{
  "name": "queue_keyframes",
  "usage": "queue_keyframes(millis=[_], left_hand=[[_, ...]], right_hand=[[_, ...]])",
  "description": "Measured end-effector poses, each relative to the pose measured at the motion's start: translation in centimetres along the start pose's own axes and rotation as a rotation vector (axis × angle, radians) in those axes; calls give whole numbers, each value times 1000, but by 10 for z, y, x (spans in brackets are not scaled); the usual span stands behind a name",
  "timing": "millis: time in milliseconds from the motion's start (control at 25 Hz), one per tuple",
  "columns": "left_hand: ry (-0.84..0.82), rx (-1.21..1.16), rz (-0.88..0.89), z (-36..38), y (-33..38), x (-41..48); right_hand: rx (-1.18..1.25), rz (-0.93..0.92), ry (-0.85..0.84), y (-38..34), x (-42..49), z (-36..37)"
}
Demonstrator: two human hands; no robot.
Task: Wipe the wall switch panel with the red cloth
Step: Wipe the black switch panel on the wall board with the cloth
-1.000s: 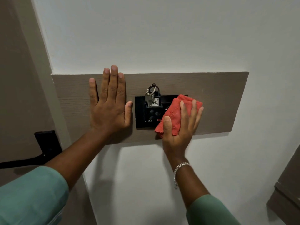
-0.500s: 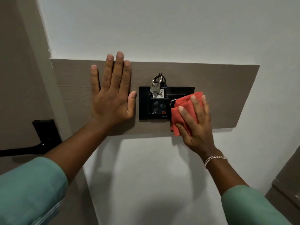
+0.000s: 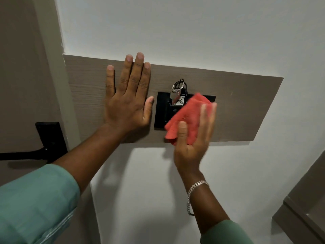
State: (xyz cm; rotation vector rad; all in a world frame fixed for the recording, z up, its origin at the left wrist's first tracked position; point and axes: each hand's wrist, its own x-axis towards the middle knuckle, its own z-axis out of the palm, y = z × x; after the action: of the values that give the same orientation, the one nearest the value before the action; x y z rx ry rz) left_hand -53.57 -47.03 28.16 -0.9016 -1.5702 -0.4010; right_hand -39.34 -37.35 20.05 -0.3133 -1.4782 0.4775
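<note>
The black switch panel (image 3: 161, 111) is set into a grey-brown wooden board (image 3: 242, 106) on the white wall. A key ring with a tagged key (image 3: 178, 95) hangs from its top. My right hand (image 3: 192, 138) presses the folded red cloth (image 3: 187, 118) flat against the panel's right and lower part, hiding that half. My left hand (image 3: 127, 99) lies flat on the board just left of the panel, fingers spread upward, holding nothing.
A door with a black lever handle (image 3: 47, 143) stands at the left, beside a pale door frame (image 3: 56, 76). A grey-brown piece of furniture (image 3: 302, 205) juts in at the lower right.
My right hand has swept the red cloth from the panel's right edge back leftward over its middle, wrist swinging back to vertical. The left hand has stayed flat on the board.
</note>
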Motion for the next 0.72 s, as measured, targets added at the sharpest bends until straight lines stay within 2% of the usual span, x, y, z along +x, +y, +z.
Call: queue_keyframes(millis=[40,120,280,440,600,640,720], left_hand=[[4,-12,-2,0,-1,0],[6,-15,-7,1,-1,-1],[4,-10,-6,2,-1,-2],[14,-21,-8,3,-3,1],[17,-27,-10,4,-1,-3],[22,-29,-9,4,-1,-2],[18,-45,-14,3,-2,-2]], right_hand=[[-71,-75,-78,-5,-2,6],[-134,-94,-123,-5,-8,12],[-65,129,30,-17,-1,29],[-185,8,54,-15,-2,34],[-65,225,236,-15,3,49],[-75,193,239,-17,7,53],[-182,-26,128,-6,5,45]])
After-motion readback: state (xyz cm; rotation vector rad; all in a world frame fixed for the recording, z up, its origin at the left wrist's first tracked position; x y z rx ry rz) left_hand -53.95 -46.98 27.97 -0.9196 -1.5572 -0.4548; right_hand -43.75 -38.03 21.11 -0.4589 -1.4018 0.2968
